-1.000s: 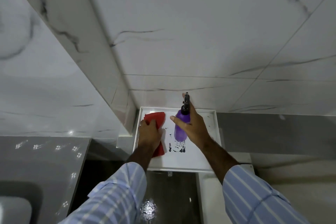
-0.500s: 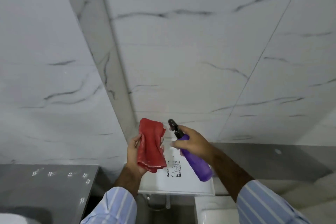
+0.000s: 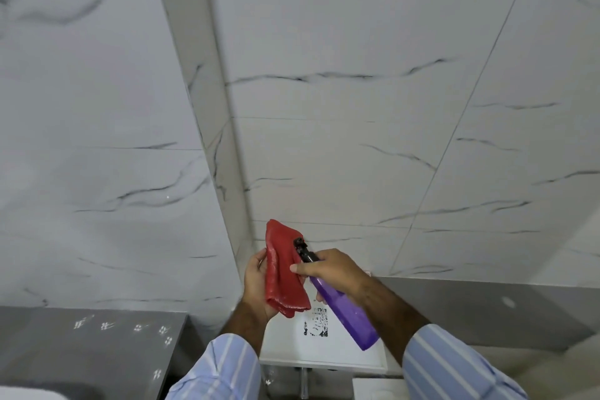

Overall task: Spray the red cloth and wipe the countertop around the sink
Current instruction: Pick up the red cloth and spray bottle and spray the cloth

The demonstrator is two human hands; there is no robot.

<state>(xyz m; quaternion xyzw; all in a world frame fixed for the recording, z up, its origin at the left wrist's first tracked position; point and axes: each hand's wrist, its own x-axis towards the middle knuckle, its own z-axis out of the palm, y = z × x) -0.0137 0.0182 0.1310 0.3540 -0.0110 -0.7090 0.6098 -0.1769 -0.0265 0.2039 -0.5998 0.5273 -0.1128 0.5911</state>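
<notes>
My left hand [image 3: 256, 282] holds a folded red cloth [image 3: 283, 273] upright in the air above a white tray. My right hand [image 3: 334, 273] grips a purple spray bottle [image 3: 344, 312] tilted up to the left. Its black nozzle [image 3: 302, 248] sits right against the cloth's upper right edge. The bottle's base points down to the right. The grey countertop [image 3: 97, 344] lies at the lower left, and a white curved edge, perhaps the sink [image 3: 19, 394], shows at the bottom left corner.
A white tray [image 3: 324, 351] with a black printed mark [image 3: 316, 323] stands below my hands. White marble-veined wall tiles [image 3: 357, 107] fill the view ahead, with a jutting pillar [image 3: 214, 140] left of centre. A grey ledge [image 3: 487, 308] runs along the right.
Both hands lifted the red cloth and the purple bottle off the white tray. The bottle tipped over, and its nozzle closed in on the cloth. My view tilted upward.
</notes>
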